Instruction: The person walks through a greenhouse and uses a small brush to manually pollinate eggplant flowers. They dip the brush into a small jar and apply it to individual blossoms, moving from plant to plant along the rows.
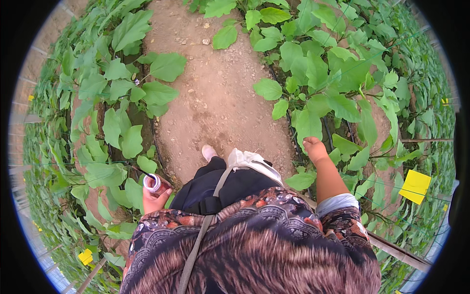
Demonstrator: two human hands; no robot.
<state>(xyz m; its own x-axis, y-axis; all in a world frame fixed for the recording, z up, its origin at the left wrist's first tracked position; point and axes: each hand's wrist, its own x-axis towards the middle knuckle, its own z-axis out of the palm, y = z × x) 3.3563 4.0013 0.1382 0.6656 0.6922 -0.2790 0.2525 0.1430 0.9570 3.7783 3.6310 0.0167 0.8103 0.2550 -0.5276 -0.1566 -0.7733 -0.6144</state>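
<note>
My left hand (157, 198) is wrapped around a small open jar (156, 184) with a pale rim, held near my hip on the left. A thin dark stick (141, 170) slants up and left from the jar; whether it stands in the jar or is gripped beside it, I cannot tell. On the right, my right hand (314, 147) reaches out over the edge of the plant row, at a broad eggplant leaf (308, 126). Its fingers look bent together, and whether they touch the leaf or hold something small is not clear.
Between two leafy rows runs a bare dirt path (220, 92), with my shoe (209, 152) on it. Black drip hoses (156, 141) edge the beds. Thin green strings cross the plants. A yellow sticky card (415, 186) hangs at right, another (85, 257) at lower left. A white bag (253, 163) hangs at my waist.
</note>
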